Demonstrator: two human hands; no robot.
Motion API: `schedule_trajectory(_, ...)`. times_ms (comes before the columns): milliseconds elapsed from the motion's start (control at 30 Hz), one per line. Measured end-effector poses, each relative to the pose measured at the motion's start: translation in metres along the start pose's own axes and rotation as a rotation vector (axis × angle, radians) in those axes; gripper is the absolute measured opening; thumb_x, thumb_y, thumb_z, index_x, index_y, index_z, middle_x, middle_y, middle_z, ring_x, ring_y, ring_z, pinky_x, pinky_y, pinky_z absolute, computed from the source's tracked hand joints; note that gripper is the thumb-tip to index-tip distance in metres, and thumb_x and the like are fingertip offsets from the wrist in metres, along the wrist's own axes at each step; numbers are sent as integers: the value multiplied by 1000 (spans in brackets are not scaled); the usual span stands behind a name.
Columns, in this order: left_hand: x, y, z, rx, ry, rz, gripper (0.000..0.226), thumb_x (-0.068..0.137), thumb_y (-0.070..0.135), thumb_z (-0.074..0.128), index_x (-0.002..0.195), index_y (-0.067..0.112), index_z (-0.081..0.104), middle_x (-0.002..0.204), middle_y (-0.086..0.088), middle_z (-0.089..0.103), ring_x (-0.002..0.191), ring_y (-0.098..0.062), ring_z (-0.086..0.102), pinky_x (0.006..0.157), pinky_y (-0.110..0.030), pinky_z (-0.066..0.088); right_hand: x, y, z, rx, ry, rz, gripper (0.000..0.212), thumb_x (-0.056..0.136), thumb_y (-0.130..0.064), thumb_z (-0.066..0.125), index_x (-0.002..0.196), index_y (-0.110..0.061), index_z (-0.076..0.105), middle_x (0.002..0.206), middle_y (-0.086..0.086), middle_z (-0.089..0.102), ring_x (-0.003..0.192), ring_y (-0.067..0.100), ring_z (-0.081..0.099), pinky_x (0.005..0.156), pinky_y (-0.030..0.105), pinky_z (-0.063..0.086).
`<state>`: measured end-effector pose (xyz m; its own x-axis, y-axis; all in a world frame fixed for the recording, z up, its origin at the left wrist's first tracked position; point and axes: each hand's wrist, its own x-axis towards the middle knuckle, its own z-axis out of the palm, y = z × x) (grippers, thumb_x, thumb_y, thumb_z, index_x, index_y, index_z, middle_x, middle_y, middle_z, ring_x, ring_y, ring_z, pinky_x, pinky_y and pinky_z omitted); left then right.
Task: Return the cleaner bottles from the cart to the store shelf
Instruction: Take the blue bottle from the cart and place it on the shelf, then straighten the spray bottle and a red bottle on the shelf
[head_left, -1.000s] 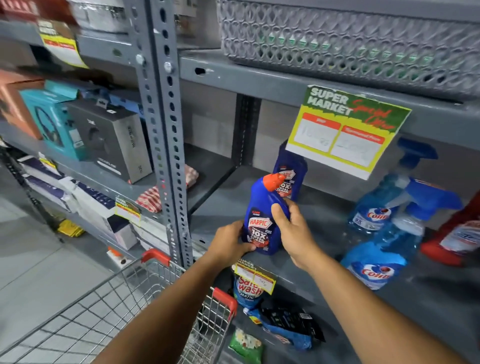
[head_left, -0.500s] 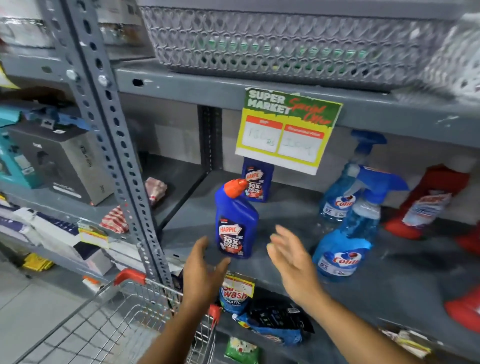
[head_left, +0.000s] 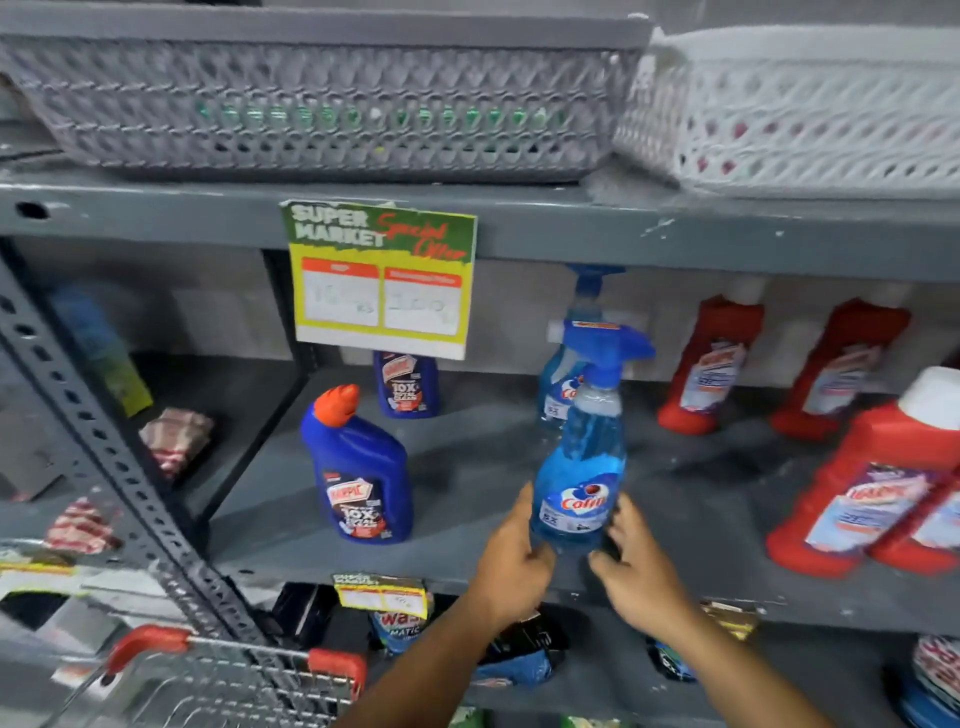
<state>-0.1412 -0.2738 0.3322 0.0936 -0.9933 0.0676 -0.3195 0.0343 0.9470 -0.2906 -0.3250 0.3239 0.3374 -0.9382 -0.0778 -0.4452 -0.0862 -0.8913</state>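
Note:
A light blue spray bottle (head_left: 582, 483) stands upright at the front of the grey shelf (head_left: 467, 457). My left hand (head_left: 511, 556) presses its left side and my right hand (head_left: 636, 561) cups its right side at the base. A dark blue cleaner bottle with an orange cap (head_left: 358, 478) stands free to the left, with a second one (head_left: 408, 387) behind it. Another spray bottle (head_left: 563, 379) stands at the back. The cart (head_left: 234, 670) with red handle grips is at the lower left; its inside is mostly out of view.
Red cleaner bottles (head_left: 709, 364) (head_left: 857, 493) fill the shelf's right side. A yellow and green price sign (head_left: 382, 280) hangs from the upper shelf edge. A grey basket (head_left: 311, 104) and a white basket (head_left: 800, 114) sit above. A perforated steel post (head_left: 104, 457) stands at the left.
Both hands let go of the dark blue bottle, which now stands on the shelf, and moved right onto the front spray bottle. The view shifted right.

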Motion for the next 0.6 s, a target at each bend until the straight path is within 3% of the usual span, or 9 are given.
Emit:
schedule_trajectory(100,3,-8,3,-11,11,6,74,74,3,43,132,46,27,131,31,46,122,21,42,104,-7,32,-8,-5,7,-30,38,27,77,76,-6,51,143,-30,22,122,-11,56,106,12,57,95,32,45)
schedule_trajectory(200,4,-18,5,4,2,-9,80,72,3,43,134,51,25,132,43,43,128,13,41,110,-18,33,-8,-3,8,-34,47,45,84,72,-13,51,145,-35,16,137,-8,51,119,14,54,98,33,45)
schedule_trajectory(300,3,-25,8,-39,-12,-66,86,71,2,43,148,33,18,148,22,37,138,2,33,119,-33,28,-14,4,2,10,54,47,93,73,-14,54,149,-32,4,153,-3,34,137,14,39,109,33,37)
schedule_trajectory(367,2,-24,8,-66,3,-102,86,72,2,43,149,28,14,153,12,32,137,5,32,117,-24,28,-24,15,-7,80,133,4,88,78,-7,59,148,-29,10,154,4,33,137,5,37,108,23,33)
schedule_trajectory(433,-1,-18,9,-66,28,-134,85,78,0,45,148,29,8,154,2,33,117,22,44,98,-5,37,-43,26,-24,172,298,-71,81,76,-4,63,139,-38,24,146,7,43,126,-8,44,102,12,35)
schedule_trajectory(467,-4,-14,9,-37,65,-152,86,82,-1,47,148,29,3,154,-5,34,107,22,50,91,-5,40,-54,32,-34,214,400,-120,77,74,-6,63,134,-42,31,141,8,49,122,-7,49,100,10,37)
schedule_trajectory(500,-8,-10,12,16,138,-144,87,83,0,50,147,31,0,155,-11,31,112,15,52,96,-12,42,-64,39,-46,235,499,-168,72,72,-9,63,130,-44,39,136,8,53,120,0,54,100,13,40)
schedule_trajectory(567,-19,0,25,203,391,-14,83,80,9,50,146,29,3,160,-10,15,145,-11,23,117,-27,22,-83,54,-77,243,659,-246,69,70,-12,63,131,-40,45,130,13,55,117,15,57,103,27,43)
schedule_trajectory(600,-26,5,36,279,507,100,81,77,10,48,148,22,10,160,-10,12,149,-17,9,120,-30,13,-87,60,-92,230,721,-268,70,70,-16,64,134,-34,43,132,18,51,119,18,55,106,34,41)
